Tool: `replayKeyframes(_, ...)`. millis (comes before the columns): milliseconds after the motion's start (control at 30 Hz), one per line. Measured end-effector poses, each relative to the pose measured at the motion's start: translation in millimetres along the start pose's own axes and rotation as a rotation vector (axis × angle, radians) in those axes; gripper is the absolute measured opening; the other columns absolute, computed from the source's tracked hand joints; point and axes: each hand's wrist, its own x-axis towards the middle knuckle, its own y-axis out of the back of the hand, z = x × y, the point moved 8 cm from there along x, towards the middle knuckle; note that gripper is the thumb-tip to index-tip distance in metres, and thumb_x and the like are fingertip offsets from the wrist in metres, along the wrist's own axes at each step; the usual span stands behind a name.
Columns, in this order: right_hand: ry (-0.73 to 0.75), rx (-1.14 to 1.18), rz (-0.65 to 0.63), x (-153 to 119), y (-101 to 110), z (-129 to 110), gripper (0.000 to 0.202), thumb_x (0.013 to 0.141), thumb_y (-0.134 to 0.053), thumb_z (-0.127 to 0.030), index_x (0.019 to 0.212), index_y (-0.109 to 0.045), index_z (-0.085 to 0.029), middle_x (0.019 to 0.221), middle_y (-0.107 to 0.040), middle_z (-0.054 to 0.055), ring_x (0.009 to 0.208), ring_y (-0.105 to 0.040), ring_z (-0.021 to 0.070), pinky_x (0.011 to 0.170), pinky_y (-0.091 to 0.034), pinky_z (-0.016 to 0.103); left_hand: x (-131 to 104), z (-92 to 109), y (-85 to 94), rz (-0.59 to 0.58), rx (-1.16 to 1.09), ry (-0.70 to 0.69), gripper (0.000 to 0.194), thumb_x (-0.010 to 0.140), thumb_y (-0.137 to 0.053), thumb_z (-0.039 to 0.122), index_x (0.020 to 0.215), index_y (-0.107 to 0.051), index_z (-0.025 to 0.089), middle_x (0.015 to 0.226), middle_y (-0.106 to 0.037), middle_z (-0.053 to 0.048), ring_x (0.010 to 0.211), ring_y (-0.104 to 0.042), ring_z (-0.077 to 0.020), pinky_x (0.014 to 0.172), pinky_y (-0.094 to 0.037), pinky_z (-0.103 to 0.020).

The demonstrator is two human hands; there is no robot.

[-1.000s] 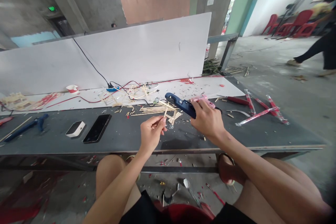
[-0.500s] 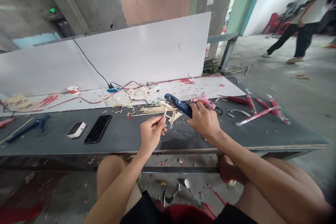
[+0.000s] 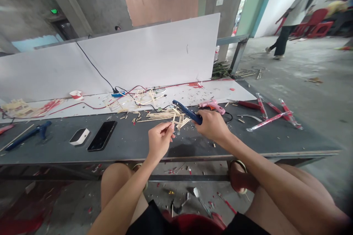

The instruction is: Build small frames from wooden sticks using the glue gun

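Observation:
Between its thumb and fingers, my left hand point(image 3: 160, 137) pinches a small frame of thin wooden sticks point(image 3: 180, 120). My right hand point(image 3: 213, 125) is wrapped round the handle of a dark blue tool point(image 3: 188, 112), whose tip points left, just above the stick frame. Whether the tip touches the sticks I cannot tell. Loose wooden sticks point(image 3: 157, 116) lie on the dark table behind the frame. A pink glue gun point(image 3: 212, 105) rests behind my right hand.
On the dark table point(image 3: 132, 147) lie a black phone point(image 3: 102, 136), a white device point(image 3: 79, 136), a blue tool point(image 3: 27, 136) at left and red plastic-wrapped strips point(image 3: 270, 120) at right. Behind stands a white panel point(image 3: 151, 55). A person point(image 3: 292, 18) walks at the far right.
The blue tool in my right hand has turned slightly and shows a narrower side. The stick frame has tilted a little. The person at the back has moved left, and someone seated now shows there.

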Motion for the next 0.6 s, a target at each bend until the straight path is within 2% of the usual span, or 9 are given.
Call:
replayKeyframes(300, 0.051, 0.153, 0.048, -5.9, 8.4, 1.9, 0.032, 0.082, -0.068, -0.032, 0.108, -0.073, -0.015, 0.100, -0.074, 0.011, 0.087, -0.066, 0.0263, 0.073, -0.043, 0.033, -2.5, 8.0, -1.8, -0.024, 0.105, -0.136, 0.029, 0.092, -0.065, 0.042, 0.092, -0.076, 0.015, 0.077, -0.065, -0.005, 0.056, -0.064, -0.0133, 0.046, -0.050, -0.021)
replayKeyframes(467, -0.002, 0.292, -0.050, -6.4, 14.6, 0.5, 0.021, 0.081, -0.068, -0.034, 0.090, -0.075, -0.017, 0.079, -0.072, 0.006, 0.070, -0.060, 0.0204, 0.064, -0.039, 0.031, -0.2, 12.9, 5.8, 0.022, 0.172, -0.227, 0.026, 0.094, -0.064, 0.039, 0.093, -0.077, 0.016, 0.078, -0.067, -0.005, 0.056, -0.065, -0.0137, 0.048, -0.050, -0.022)
replayKeyframes(600, -0.034, 0.426, -0.159, -9.4, 15.8, -4.4, 0.019, 0.081, -0.066, -0.036, 0.081, -0.072, -0.018, 0.065, -0.065, 0.001, 0.058, -0.050, 0.0148, 0.059, -0.033, 0.030, 2.1, 22.2, 14.6, 0.075, 0.313, -0.367, 0.023, 0.096, -0.062, 0.034, 0.096, -0.077, 0.017, 0.086, -0.072, -0.007, 0.061, -0.065, -0.0136, 0.055, -0.052, -0.024)
